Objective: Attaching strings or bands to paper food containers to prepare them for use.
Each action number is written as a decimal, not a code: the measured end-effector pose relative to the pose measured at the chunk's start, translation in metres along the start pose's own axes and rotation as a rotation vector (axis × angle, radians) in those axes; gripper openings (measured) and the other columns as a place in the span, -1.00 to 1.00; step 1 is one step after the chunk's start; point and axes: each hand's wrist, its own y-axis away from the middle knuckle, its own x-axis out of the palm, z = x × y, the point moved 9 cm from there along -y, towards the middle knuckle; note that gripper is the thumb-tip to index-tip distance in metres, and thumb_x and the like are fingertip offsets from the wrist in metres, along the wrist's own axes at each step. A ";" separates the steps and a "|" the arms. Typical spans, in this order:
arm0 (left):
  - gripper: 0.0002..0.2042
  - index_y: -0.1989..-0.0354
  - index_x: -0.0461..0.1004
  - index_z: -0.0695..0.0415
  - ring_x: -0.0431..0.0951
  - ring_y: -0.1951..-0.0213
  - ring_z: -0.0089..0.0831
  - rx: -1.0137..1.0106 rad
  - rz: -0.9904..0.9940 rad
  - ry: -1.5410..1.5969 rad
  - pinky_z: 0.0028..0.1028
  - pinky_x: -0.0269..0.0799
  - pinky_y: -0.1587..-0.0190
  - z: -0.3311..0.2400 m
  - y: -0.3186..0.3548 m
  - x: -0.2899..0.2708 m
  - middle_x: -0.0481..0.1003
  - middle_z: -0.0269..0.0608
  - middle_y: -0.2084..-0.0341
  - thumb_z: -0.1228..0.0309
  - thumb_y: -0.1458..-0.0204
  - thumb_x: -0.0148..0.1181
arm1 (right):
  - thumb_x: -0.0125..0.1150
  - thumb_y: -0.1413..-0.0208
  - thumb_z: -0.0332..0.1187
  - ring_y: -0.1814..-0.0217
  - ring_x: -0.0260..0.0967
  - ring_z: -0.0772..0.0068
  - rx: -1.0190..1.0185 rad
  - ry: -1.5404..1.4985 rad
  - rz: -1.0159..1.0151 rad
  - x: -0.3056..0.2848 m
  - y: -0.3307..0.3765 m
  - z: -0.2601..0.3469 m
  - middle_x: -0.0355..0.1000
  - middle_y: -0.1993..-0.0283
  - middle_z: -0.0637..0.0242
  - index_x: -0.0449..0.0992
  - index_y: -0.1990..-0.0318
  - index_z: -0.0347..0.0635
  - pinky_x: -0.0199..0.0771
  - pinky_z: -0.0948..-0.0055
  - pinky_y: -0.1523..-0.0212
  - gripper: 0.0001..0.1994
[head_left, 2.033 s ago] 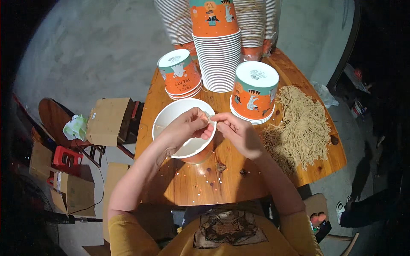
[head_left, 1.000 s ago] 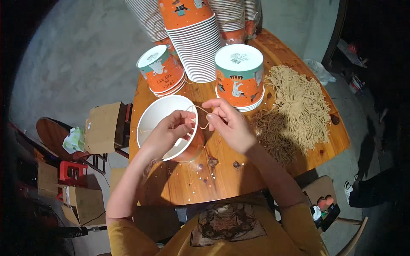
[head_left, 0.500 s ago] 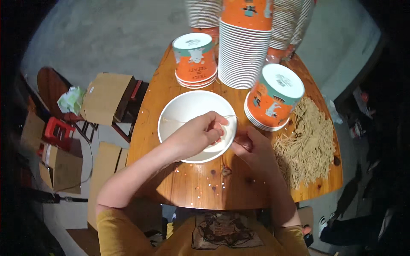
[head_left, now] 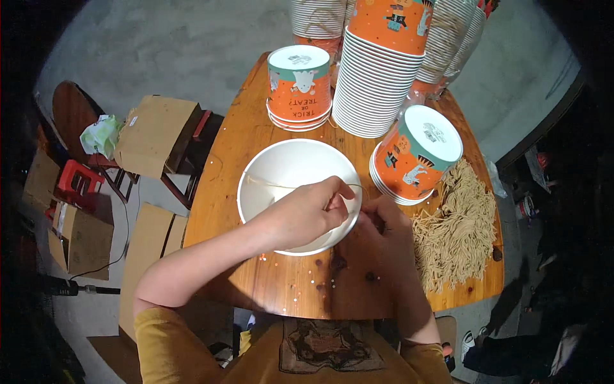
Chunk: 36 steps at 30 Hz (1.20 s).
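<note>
Over the white bowl (head_left: 281, 176) on the surface (head_left: 256, 134), the left hand (head_left: 307, 214) has shifted rightward, fingers pinching a thin string (head_left: 268, 184); the right hand (head_left: 384, 224) now meets it at the rim, apparently pinching too.

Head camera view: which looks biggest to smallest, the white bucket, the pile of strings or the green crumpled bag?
1. White bucket, though it is nearest the camera.
2. Pile of strings, nearly as large.
3. Green crumpled bag, clearly smallest.
</note>
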 end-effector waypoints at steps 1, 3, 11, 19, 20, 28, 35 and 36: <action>-0.74 0.06 0.33 0.26 0.43 0.27 -0.45 0.018 -0.021 -0.056 -0.45 0.35 0.11 -0.005 0.000 -0.001 0.41 -0.24 0.40 0.42 -0.11 0.05 | 0.23 -0.01 -0.44 0.51 0.32 0.33 0.012 0.031 0.014 0.000 0.001 0.000 0.33 0.46 0.22 0.43 0.35 -0.27 0.33 0.41 0.46 -0.89; -0.76 0.09 0.35 0.26 0.46 0.29 -0.39 0.036 -0.041 -0.113 -0.42 0.36 0.13 -0.008 -0.001 -0.001 0.43 -0.19 0.40 0.41 -0.11 0.06 | 0.22 -0.02 -0.43 0.51 0.32 0.34 -0.025 0.023 0.020 0.000 0.000 0.005 0.32 0.46 0.22 0.43 0.35 -0.26 0.32 0.41 0.47 -0.88; -0.82 0.38 0.30 0.27 0.49 0.32 0.02 0.027 -0.086 -0.221 -0.17 0.36 0.22 -0.015 -0.004 0.001 0.48 0.05 0.46 0.36 -0.08 -0.05 | 0.17 -0.07 -0.40 0.45 0.35 0.36 -0.007 -0.004 0.090 0.000 0.001 0.003 0.35 0.42 0.22 0.43 0.30 -0.26 0.35 0.43 0.43 -0.87; -0.82 0.33 0.34 0.28 0.40 0.46 -0.51 -0.040 -0.088 0.079 -0.49 0.34 0.33 0.006 -0.003 -0.026 0.41 -0.21 0.54 0.38 -0.09 0.00 | 0.08 -0.17 -0.36 0.37 0.31 0.67 0.159 -0.322 0.127 -0.010 -0.009 -0.018 0.40 0.40 0.38 0.45 0.18 -0.29 0.36 0.59 0.32 -0.82; -0.83 0.35 0.34 0.28 0.37 0.47 -0.58 -0.051 -0.077 0.138 -0.53 0.33 0.34 0.005 -0.003 -0.026 0.40 -0.27 0.54 0.39 -0.09 0.00 | 0.08 -0.17 -0.36 0.37 0.31 0.67 0.159 -0.324 0.121 -0.012 -0.013 -0.019 0.40 0.40 0.38 0.45 0.18 -0.29 0.36 0.59 0.32 -0.82; -0.87 0.32 0.33 0.22 0.37 0.42 -0.60 -0.037 -0.073 0.214 -0.59 0.33 0.29 -0.014 -0.010 -0.023 0.39 -0.34 0.48 0.40 -0.12 0.00 | 0.21 -0.07 -0.32 0.47 0.19 0.75 0.023 -0.195 0.295 0.007 -0.042 0.010 0.32 0.50 0.50 0.51 0.36 -0.21 0.23 0.65 0.46 -0.86; -0.79 0.19 0.33 0.21 0.42 0.28 -0.57 -0.148 -0.131 0.334 -0.59 0.31 0.24 -0.002 0.004 -0.005 0.42 -0.31 0.35 0.58 0.03 0.08 | 0.18 -0.09 -0.36 0.40 0.19 0.77 0.237 -0.464 0.389 0.029 -0.034 -0.012 0.30 0.52 0.60 0.51 0.38 -0.21 0.21 0.69 0.37 -0.88; -0.80 0.21 0.35 0.22 0.41 0.31 -0.58 -0.149 -0.146 0.406 -0.59 0.31 0.25 0.000 0.002 0.001 0.42 -0.32 0.39 0.56 0.03 0.12 | 0.18 -0.09 -0.32 0.44 0.17 0.78 0.245 -0.553 0.380 0.030 -0.032 -0.009 0.30 0.52 0.60 0.52 0.38 -0.21 0.18 0.69 0.40 -0.86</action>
